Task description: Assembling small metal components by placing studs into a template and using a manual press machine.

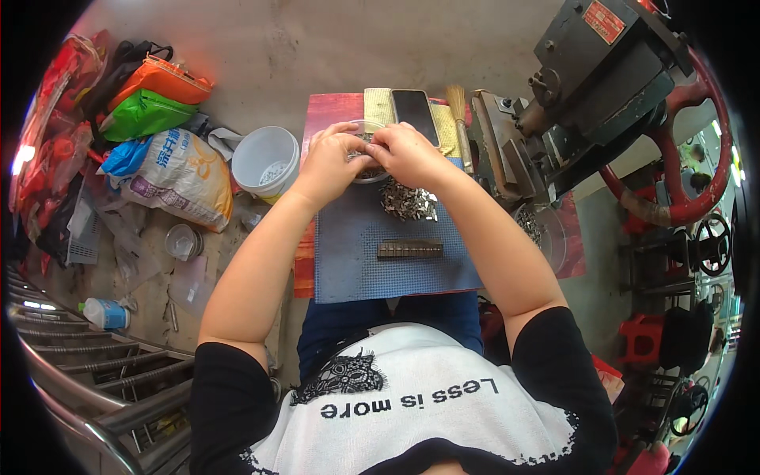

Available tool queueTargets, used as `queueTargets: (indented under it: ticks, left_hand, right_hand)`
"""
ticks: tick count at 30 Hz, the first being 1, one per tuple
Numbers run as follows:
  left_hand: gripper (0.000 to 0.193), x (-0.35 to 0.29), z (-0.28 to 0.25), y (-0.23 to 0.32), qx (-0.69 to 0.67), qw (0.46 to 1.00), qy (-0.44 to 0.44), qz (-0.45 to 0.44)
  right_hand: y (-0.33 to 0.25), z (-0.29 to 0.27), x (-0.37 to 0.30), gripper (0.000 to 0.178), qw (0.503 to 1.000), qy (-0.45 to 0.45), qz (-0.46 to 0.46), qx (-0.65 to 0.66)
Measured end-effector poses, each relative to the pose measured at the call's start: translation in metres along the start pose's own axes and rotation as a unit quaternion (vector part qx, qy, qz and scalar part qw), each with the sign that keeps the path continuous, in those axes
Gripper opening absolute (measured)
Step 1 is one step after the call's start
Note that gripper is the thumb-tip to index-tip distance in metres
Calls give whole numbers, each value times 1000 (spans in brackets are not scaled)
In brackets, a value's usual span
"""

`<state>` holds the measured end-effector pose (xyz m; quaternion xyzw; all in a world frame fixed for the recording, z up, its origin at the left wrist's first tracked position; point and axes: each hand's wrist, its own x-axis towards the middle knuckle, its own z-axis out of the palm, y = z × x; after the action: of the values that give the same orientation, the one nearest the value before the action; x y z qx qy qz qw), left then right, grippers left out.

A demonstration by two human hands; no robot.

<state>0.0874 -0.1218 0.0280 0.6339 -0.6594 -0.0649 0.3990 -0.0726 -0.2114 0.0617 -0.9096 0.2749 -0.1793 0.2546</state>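
My left hand (334, 164) and my right hand (413, 157) meet over a round clear tub (369, 180) at the far side of the work table. Fingers of both hands are bent and pinched together; whatever is between them is too small or hidden to make out. Small metal pieces show inside the tub, partly covered by my hands. Just nearer, a loose heap of small shiny metal pieces (408, 201) lies on the blue textured mat (348, 261). Closer to me, a dark metal block or row of pieces (409, 250) lies across the mat.
A phone (415, 115) lies on a yellow cloth (378, 103) beside a brush (457, 111). To the right stands a dark machine press (590, 87) with a red handwheel (673, 150). At left are a white bucket (267, 162), a filled sack (174, 178) and a metal rack (87, 396).
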Motion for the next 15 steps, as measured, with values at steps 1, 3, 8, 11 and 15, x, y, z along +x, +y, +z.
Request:
queueTargets:
  ticks: [1,3,8,11,15]
  left_hand:
    - [21,1,0,-2,0,1000,1,0]
    - [23,3,-2,-3,-88,995,-35,-38]
    - [24,5,-7,-7,-64,997,-33,-39]
    - [23,4,-8,-9,-25,999,-35,0]
    - [21,2,-6,-8,-132,990,-40,-20]
  right_hand:
    - [3,3,0,28,996,42,-60,-52]
    - [5,3,0,26,994,66,-78,-46]
    - [-5,-10,3,25,999,13,-46,8]
    - [-9,-15,4,27,996,-58,23,57]
    - [-10,-13,2,29,999,-26,-12,22]
